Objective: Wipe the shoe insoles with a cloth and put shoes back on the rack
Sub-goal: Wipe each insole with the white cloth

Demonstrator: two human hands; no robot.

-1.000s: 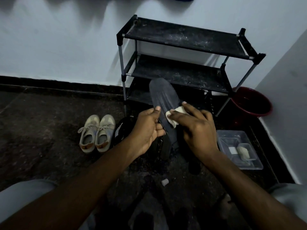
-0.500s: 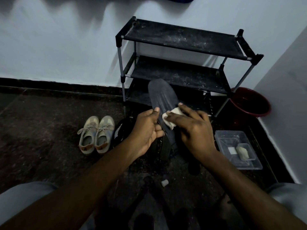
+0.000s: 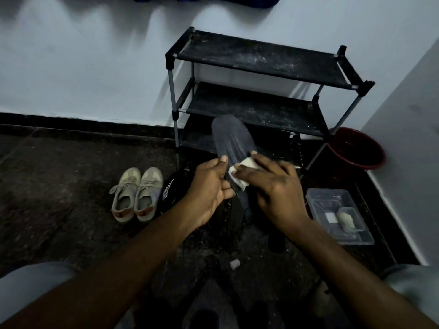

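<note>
My left hand (image 3: 209, 186) grips the lower half of a dark grey insole (image 3: 231, 141), whose toe end points up and away in front of the black shoe rack (image 3: 261, 58). My right hand (image 3: 273, 188) presses a small white cloth (image 3: 240, 173) against the middle of the insole. Dark shoes (image 3: 235, 212) sit on the floor right below my hands, mostly hidden. A pair of beige sneakers (image 3: 136, 194) stands on the floor to the left. All rack shelves look bare and dusty.
A clear plastic tray (image 3: 339, 217) holding small pale items lies on the floor at right. A dark red bucket (image 3: 356, 148) stands in the corner by the rack. A small white cap (image 3: 234, 264) lies on the dark floor. My knees frame the bottom.
The cloth under my right hand has slid slightly left along the insole. My left hand keeps its grip. The view has tilted a little.
</note>
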